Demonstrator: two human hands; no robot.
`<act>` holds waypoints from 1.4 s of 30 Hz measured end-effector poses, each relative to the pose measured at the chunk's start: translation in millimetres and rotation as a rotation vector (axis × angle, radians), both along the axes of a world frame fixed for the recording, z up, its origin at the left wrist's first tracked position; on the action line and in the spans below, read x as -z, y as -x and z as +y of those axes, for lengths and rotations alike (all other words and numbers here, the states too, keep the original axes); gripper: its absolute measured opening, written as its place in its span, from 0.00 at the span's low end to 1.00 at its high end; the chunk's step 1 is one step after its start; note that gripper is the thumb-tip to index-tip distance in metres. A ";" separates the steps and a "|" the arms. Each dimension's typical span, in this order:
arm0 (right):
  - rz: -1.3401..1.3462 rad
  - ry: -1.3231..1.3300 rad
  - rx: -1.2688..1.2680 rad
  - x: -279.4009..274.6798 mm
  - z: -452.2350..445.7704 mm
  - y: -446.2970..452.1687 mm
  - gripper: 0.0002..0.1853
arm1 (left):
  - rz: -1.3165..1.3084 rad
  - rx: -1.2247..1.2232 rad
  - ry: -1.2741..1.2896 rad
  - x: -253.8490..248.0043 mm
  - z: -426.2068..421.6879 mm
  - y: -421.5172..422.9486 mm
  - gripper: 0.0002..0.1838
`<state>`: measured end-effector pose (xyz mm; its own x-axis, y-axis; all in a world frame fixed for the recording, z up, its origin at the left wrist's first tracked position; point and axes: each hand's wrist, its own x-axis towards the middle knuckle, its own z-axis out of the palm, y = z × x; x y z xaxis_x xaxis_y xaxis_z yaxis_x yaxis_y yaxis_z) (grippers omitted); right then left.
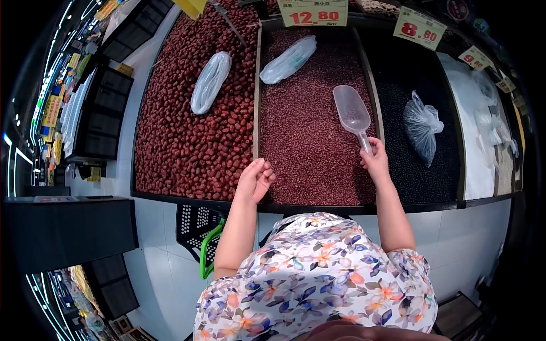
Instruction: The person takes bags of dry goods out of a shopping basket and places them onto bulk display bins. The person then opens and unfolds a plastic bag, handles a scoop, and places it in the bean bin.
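My right hand (375, 162) grips the handle of a clear plastic scoop (352, 109), whose bowl points away from me over the small red beans (307, 142). No beans show in the scoop. Over the edge between the red dates (193, 148) and the beans is my left hand (256, 179), its fingers curled in with the thumb against them; whether it holds anything small is hidden. One bundle of clear bags (211, 83) lies on the dates and another bundle (289, 59) on the far part of the beans.
Right of the beans, a bin of black beans (398, 125) holds a tied plastic bag (422, 128). Price signs (314, 12) line the back. Wooden dividers (369, 79) separate the bins. A black basket with a green handle (209, 247) stands below the front edge.
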<state>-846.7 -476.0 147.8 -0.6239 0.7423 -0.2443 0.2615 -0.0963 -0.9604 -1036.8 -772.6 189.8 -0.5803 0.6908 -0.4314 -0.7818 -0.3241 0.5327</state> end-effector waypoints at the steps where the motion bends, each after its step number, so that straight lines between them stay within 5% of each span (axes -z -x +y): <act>1: 0.008 -0.014 -0.008 2.0 -0.1 2.6 0.24 | -0.003 -0.025 -0.002 -3.8 0.4 -3.1 0.04; 7: -0.008 -0.034 0.004 3.5 -1.1 2.5 0.24 | -0.199 0.069 -0.390 -17.9 2.4 -23.0 0.06; 18: -0.051 -0.257 -0.055 39.5 8.5 9.6 0.27 | -0.075 0.116 -0.433 -26.6 -1.0 -37.0 0.09; 26: -0.017 -0.579 -0.097 38.5 4.5 0.5 0.29 | 0.197 0.111 0.233 11.6 -41.9 -76.8 0.07; 38: -0.085 -0.843 -0.107 32.3 22.2 47.9 0.26 | 0.069 -0.095 1.219 213.7 -257.4 -174.3 0.05; 42: -0.057 -0.896 -0.107 20.5 26.1 43.7 0.27 | 0.130 0.032 1.579 244.4 -324.6 -220.6 0.09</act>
